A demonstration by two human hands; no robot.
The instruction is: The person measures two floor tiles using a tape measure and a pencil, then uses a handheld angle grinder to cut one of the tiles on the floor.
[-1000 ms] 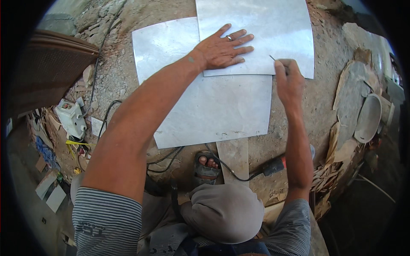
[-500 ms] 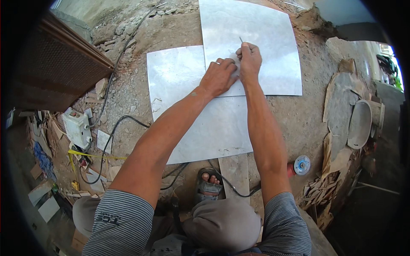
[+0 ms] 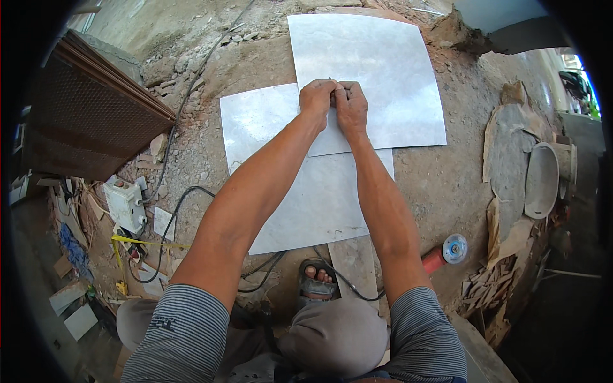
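My left hand (image 3: 316, 97) and my right hand (image 3: 351, 107) meet above the upper light-grey tile (image 3: 377, 70), fingers pinched together. A thin pencil-like stick (image 3: 331, 79) barely shows between the fingertips; most of it is covered. My right hand has hold of it. The left hand's fingers are curled closed against the right, and what they grip is hidden. Beneath lies a second light-grey tile (image 3: 313, 210), partly covered by the upper one. Both are large, flat sheets lying on the dirt ground.
An angle grinder (image 3: 442, 253) with a red body lies right of my right forearm. A yellow tape measure (image 3: 121, 287), a white electrical box (image 3: 125, 204) and black cable (image 3: 171, 204) are at left. Brown stacked panels (image 3: 102, 108) stand far left; an oval basin (image 3: 542, 180) is at right.
My hands have come together and shifted left over the tiles. The stick, upright in my right hand before, is now mostly hidden between both hands. The whole view has shifted slightly.
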